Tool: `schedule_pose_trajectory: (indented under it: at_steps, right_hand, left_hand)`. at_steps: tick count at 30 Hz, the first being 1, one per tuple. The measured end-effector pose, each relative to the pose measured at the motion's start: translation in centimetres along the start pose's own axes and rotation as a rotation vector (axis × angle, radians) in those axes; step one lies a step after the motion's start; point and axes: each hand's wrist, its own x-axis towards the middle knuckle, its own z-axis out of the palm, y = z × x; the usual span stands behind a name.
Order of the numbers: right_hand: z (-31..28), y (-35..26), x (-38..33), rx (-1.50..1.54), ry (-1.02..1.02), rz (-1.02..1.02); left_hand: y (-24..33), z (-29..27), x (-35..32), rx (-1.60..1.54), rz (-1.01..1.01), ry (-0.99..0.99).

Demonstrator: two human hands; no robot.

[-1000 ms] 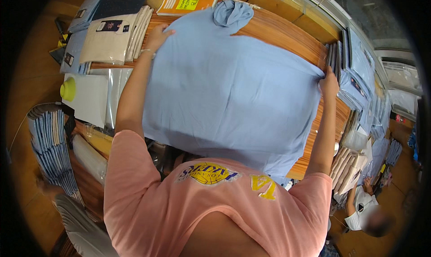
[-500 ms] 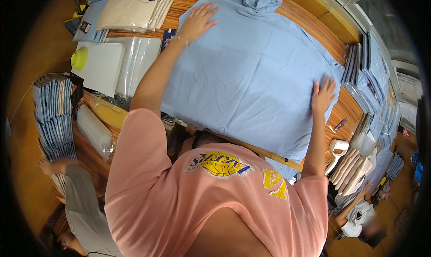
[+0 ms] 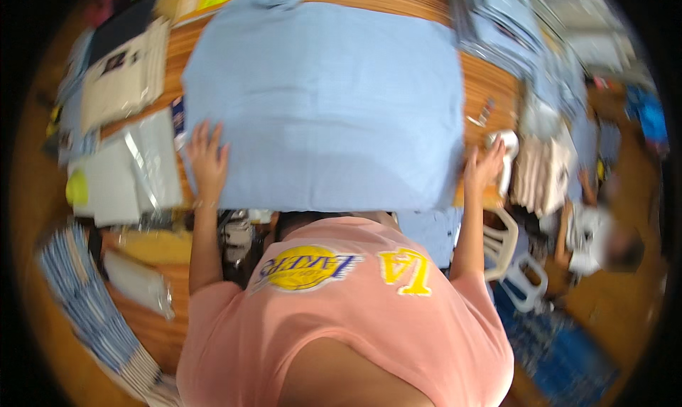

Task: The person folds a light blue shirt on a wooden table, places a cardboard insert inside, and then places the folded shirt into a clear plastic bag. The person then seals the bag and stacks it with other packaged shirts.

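Workroom with brown floor (image 3: pixel 593 314), filling the outer frame; one co-worker in a white top (image 3: pixel 586 236), right edge. Desk (image 3: pixel 490 73), wood-grain, across the centre and upper frame, its near edge toward the wearer's pink T-shirt (image 3: pixel 369 322).

Light blue garment (image 3: pixel 320 115): one, laid out nearly flat at frame centre, gathered end at the top edge, wider across the frame than deep; straight near edge at the desk's front. Bulk lies ahead of both hands and between them.

Folded blue garments (image 3: pixel 92 314), tall stack, lower left. Bagged light blue garments (image 3: pixel 497 23), pile, upper right. Bagged cream garments (image 3: pixel 128 73), upper left. Folded cream garments (image 3: pixel 543 172), right. Clear plastic bags (image 3: pixel 155 162), left of the garment.

Left hand (image 3: pixel 207 158): nearer of the two, palm down over the lower left border, fingers spread, gripping nothing. Right hand (image 3: pixel 485 169): just beside the lower right border, fingers extended next to a white handled object (image 3: pixel 504 147); contact with either cannot be told.

Lime-green round item (image 3: pixel 77 188), left; dark blue tag (image 3: pixel 177 113), beside the garment.
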Motion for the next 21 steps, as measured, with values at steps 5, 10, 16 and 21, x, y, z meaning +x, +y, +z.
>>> schedule_pose_trajectory:
  at_steps: [5, 10, 16, 21]
  right_hand:
    - [-1.7, 6.6, 5.2, -0.443, -0.417, 0.480]
    - [-0.5, 18.0, 6.7, -0.096, -0.290, 0.312]
    - [-3.9, -13.9, 14.9, 0.496, -0.590, -0.413]
    - [-1.1, -42.3, 9.3, 0.570, -0.896, -0.772]
  left_hand:
    - [0.1, -0.7, -0.9, -0.025, -0.053, -0.117]
    - [-0.5, 0.1, 4.2, -0.307, -0.026, 0.212]
    - [-3.7, 1.6, 9.6, -0.057, -0.048, 0.254]
    - [-5.4, 3.5, 9.9, 0.123, -0.098, 0.039]
